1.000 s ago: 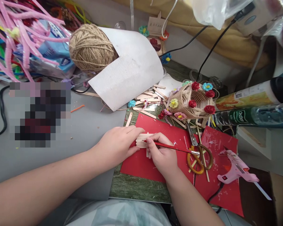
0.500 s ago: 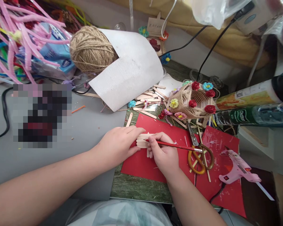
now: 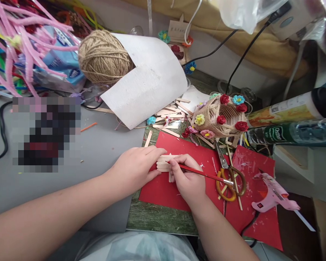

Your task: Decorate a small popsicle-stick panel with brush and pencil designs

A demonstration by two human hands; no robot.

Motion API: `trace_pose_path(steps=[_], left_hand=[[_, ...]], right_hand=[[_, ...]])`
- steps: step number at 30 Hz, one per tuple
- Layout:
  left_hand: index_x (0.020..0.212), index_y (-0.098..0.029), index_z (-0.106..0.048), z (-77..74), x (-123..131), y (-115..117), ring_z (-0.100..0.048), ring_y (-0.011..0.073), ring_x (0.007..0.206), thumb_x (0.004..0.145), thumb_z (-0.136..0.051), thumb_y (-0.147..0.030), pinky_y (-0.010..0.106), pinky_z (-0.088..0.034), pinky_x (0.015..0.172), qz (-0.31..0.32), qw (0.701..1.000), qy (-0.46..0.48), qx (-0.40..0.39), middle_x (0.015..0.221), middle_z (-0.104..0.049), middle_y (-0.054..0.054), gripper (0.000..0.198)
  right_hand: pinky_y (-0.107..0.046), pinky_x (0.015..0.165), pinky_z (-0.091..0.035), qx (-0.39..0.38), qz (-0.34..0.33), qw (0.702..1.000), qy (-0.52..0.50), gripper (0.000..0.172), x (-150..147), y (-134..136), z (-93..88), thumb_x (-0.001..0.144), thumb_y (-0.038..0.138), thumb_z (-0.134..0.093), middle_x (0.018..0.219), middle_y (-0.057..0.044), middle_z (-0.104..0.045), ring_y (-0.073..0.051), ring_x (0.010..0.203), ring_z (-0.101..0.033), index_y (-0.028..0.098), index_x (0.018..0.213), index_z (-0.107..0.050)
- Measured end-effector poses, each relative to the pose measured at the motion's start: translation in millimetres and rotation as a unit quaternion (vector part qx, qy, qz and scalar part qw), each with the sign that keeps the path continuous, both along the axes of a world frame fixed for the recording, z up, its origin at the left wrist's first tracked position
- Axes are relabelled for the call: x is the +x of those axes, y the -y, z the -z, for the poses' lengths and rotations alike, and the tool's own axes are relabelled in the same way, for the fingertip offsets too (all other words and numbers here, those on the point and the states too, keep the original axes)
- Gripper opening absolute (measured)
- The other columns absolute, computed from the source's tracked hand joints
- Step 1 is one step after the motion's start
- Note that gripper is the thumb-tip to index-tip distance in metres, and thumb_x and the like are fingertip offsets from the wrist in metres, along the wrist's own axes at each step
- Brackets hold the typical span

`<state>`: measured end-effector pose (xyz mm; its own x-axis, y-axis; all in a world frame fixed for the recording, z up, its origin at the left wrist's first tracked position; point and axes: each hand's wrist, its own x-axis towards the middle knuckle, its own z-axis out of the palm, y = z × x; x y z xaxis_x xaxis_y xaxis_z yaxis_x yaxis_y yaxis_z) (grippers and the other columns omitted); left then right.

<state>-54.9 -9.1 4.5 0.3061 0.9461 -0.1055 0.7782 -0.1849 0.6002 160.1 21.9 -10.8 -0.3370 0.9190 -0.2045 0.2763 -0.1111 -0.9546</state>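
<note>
A small panel of craft sticks (image 3: 162, 164), laid side by side, is on a red sheet (image 3: 163, 195). From the left, my left hand (image 3: 134, 165) grips it, index finger at the far edge and thumb at the near edge. A red pencil (image 3: 203, 173) is pinched in my right hand (image 3: 190, 178), its tip on the sticks and its metal-capped end pointing right. The right fingers hide the panel's right part. A crosswise stick (image 3: 170, 177) shows below the panel. Scissors (image 3: 224, 162) with orange-brown handles lie under the pencil's far end.
Loose craft sticks (image 3: 167, 114) are scattered beyond the sheet. A twine-wrapped basket with flowers (image 3: 210, 116) stands at the right, near a plastic bottle (image 3: 301, 132). A pink glue gun (image 3: 271, 194) lies far right. A twine ball (image 3: 105, 58) rests in curled white card (image 3: 157, 72).
The pencil's rear end has dropped slightly toward me while its tip stays on the sticks. My left hand keeps its hold. The whole view has shifted a little.
</note>
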Motion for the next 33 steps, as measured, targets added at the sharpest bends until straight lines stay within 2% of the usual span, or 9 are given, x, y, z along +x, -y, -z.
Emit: trace_pose_path(steps=[6,18,33], left_hand=[[0.131,-0.026,-0.057,0.4,0.0,-0.4,-0.074,0.0241,0.103,0.097,-0.069,-0.035,0.035,-0.053,0.080,-0.003,1.000,0.003,0.001,0.121,-0.074,0.005,0.038],[0.133,-0.027,-0.055,0.5,0.4,0.1,-0.073,0.0251,0.107,0.095,-0.071,-0.034,0.036,-0.054,0.081,-0.002,1.000,0.006,-0.002,0.126,-0.073,0.005,0.042],[0.133,-0.027,-0.054,0.6,-0.5,0.5,-0.074,0.0248,0.107,0.096,-0.069,-0.034,0.036,-0.054,0.081,-0.003,1.000,0.004,-0.002,0.126,-0.073,0.006,0.040]], right_hand=[[-0.030,0.055,-0.050,-0.015,-0.012,1.000,-0.001,0.027,-0.9,-2.2,-0.8,0.104,0.045,-0.065,0.062,0.004,-0.060,-0.015,0.050,-0.057,0.025,0.087,-0.060],[-0.030,0.057,-0.049,0.004,-0.030,0.999,0.031,0.025,-0.6,-2.1,-0.6,0.105,0.044,-0.064,0.060,0.003,-0.061,-0.015,0.052,-0.057,0.024,0.089,-0.062],[-0.031,0.054,-0.051,-0.007,-0.011,1.000,0.018,0.029,-1.5,-1.5,-0.5,0.104,0.048,-0.064,0.061,0.003,-0.061,-0.016,0.051,-0.058,0.025,0.088,-0.060]])
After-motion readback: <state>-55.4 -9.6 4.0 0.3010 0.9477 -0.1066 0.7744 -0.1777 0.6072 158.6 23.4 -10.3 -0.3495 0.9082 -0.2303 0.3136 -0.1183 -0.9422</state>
